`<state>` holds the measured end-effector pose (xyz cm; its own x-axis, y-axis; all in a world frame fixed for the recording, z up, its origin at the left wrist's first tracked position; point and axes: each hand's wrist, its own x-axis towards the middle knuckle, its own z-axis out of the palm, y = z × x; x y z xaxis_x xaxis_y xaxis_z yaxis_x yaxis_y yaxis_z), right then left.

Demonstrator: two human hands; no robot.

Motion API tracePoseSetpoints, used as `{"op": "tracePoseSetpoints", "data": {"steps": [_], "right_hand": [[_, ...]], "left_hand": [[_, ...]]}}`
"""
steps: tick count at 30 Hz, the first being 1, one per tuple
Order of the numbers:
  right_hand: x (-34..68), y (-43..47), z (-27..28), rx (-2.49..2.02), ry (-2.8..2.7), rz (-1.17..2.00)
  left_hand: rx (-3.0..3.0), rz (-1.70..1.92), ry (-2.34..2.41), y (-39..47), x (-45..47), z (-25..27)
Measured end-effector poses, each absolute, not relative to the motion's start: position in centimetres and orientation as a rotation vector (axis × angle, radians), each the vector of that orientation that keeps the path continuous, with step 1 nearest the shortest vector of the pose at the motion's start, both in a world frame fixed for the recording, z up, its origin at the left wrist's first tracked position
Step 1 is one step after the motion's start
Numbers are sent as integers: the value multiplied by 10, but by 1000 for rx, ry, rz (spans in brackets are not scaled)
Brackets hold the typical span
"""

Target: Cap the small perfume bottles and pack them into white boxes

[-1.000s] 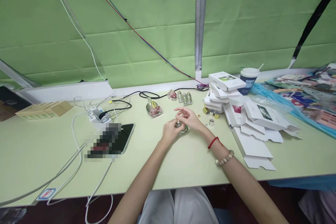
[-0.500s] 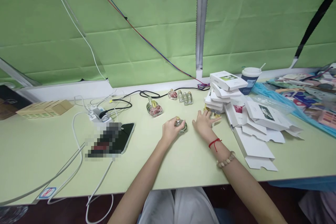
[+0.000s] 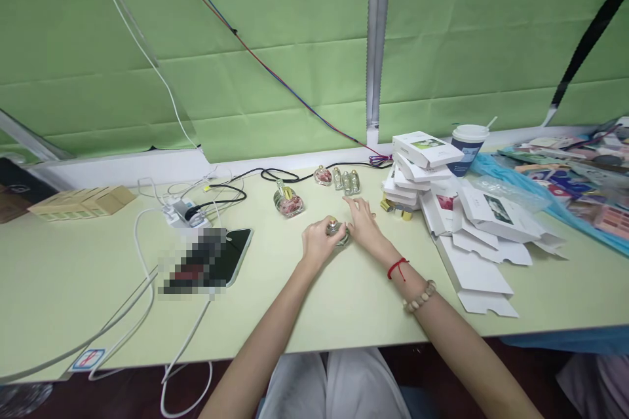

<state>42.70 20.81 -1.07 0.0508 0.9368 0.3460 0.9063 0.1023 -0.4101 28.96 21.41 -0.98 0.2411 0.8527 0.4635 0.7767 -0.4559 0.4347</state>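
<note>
My left hand (image 3: 318, 243) is closed around a small glass perfume bottle (image 3: 340, 236) that stands on the table. Its gold neck shows above the fingers. Just to the right of that bottle, my right hand (image 3: 364, 226) hovers with its fingers stretched out, and nothing is visible in it. Several gold caps (image 3: 397, 211) lie beyond it to the right. Farther back stand slim clear bottles (image 3: 351, 182) and a round bottle with pink contents (image 3: 323, 175). More perfume bottles (image 3: 289, 201) are grouped to the left.
White boxes are stacked (image 3: 426, 149) and spread flat (image 3: 474, 278) on the right, beside a paper cup (image 3: 466, 149). A tablet-like device (image 3: 240, 249), white cables (image 3: 142, 255) and a power strip (image 3: 189, 215) lie left. Cardboard boxes (image 3: 83, 201) stand at far left.
My right hand has moved left, away from the gold caps and close to the held bottle. More of the caps now show. My left hand stays on its bottle.
</note>
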Motion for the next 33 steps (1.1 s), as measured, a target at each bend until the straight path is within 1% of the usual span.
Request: {"op": "tracePoseSetpoints", "data": {"steps": [3,6,9,12,14,16,18,20,23,26,30,33], "right_hand": [[431,210,-12,-1798,-1796,33],[434,212,-11,-1767,-1722,80],[431,213,-5,-1475,-1600,178],[421,209,5,-1130,-1494,393],[414,205,12,-1024,-1476,511],[409,201,15,-1013,-1466,549],[409,201,16,-1060,-1451,541],[414,203,14,-1200,-1441,483],[431,207,9,-1497,-1469,275],[449,209,5,-1704,-1424,149],[464,211,3,-1870,-1294,185],[468,212,2,-1951,-1330,220]], "left_hand": [[2435,1223,1511,214,288,-12],[2444,1436,1382,215,286,-12],[2446,1563,1265,217,284,-12],[2404,1613,1196,218,285,-13],[2341,1631,1198,218,285,-13],[2251,1657,1220,217,285,-12],[2115,1728,1260,217,285,-8],[1958,1820,1296,218,283,-4],[1731,1851,1352,225,279,-4],[1529,1669,1422,239,275,-12],[1394,1395,1442,254,269,-29],[1471,1316,1440,257,268,-35]]}}
